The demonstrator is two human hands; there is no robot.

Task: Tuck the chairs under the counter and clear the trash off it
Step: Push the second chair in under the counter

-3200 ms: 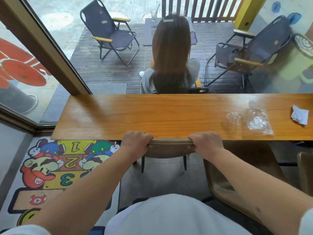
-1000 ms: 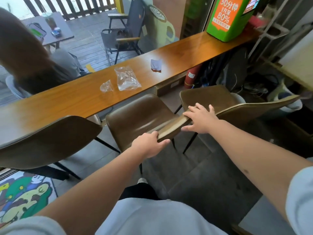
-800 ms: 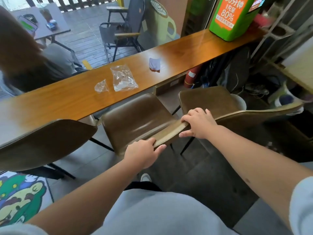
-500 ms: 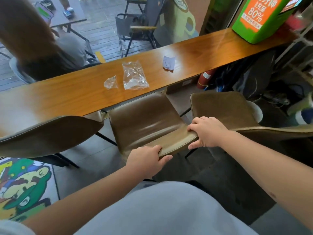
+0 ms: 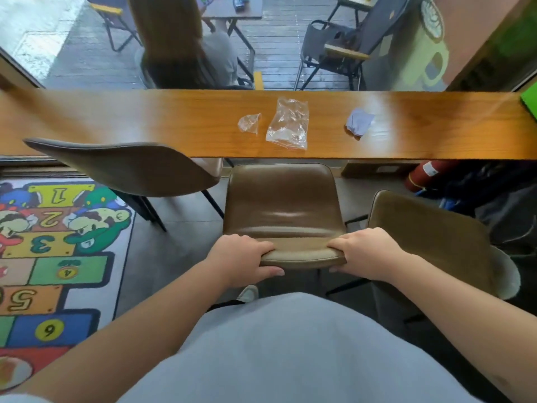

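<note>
A brown leather chair [image 5: 283, 205] stands square to the wooden counter [image 5: 145, 117], its seat front just at the counter's edge. My left hand [image 5: 241, 257] and my right hand [image 5: 363, 254] both grip the top of its backrest. To the left a second brown chair [image 5: 128, 167] sits with its seat under the counter. A third brown chair [image 5: 430, 237] stands out on the right, turned at an angle. On the counter lie a clear plastic bag [image 5: 289, 123], a small plastic scrap [image 5: 249, 123] and a crumpled bluish paper [image 5: 359, 123].
A cartoon hopscotch rug [image 5: 52, 257] covers the floor at left. A red fire extinguisher [image 5: 427, 174] and dark bags lie under the counter at right. Beyond the window a person [image 5: 186, 45] sits on a deck with folding chairs. A green box [image 5: 530, 100] shows at the counter's right end.
The view has swung to face the counter straight on. The middle chair has turned square to the counter, and both hands now close fully over its backrest.
</note>
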